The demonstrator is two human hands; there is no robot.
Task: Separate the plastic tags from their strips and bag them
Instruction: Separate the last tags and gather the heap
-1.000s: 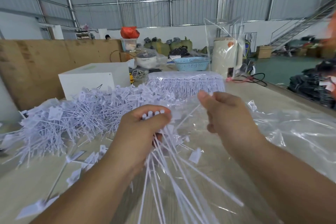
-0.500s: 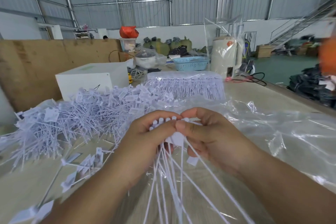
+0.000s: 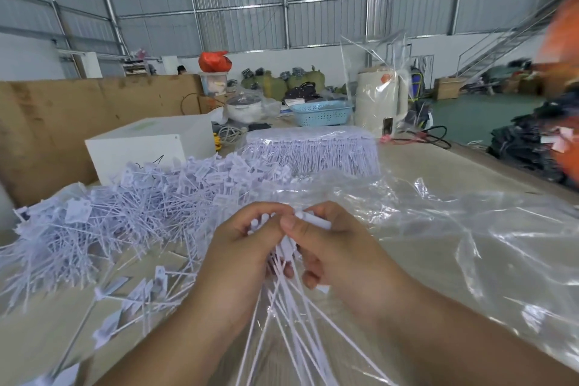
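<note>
Two hands meet at the middle of our view, both closed on one bunch of plastic tags (image 3: 291, 288). Our left hand (image 3: 238, 257) wraps the bunch near its heads, fingers curled round it, while our right hand (image 3: 329, 247) pinches a single white tag head (image 3: 313, 219) between thumb and forefinger at the top of the bunch. The long thin tails run toward us and downward, fanning out as they near the bottom edge — the heads point away from us, up toward the far side of the bench (image 3: 416, 160).

Left of the hands lies a loose heap of tags (image 3: 103, 213), their stems crossing every way. A clear plastic bag (image 3: 470, 244) spreads crumpled over the bench to the right and under the bunch. Beyond, a wrapped pack of tag strips (image 3: 313, 150) lies crosswise — its stems hang downward toward us — beside a white box (image 3: 150, 147).
</note>
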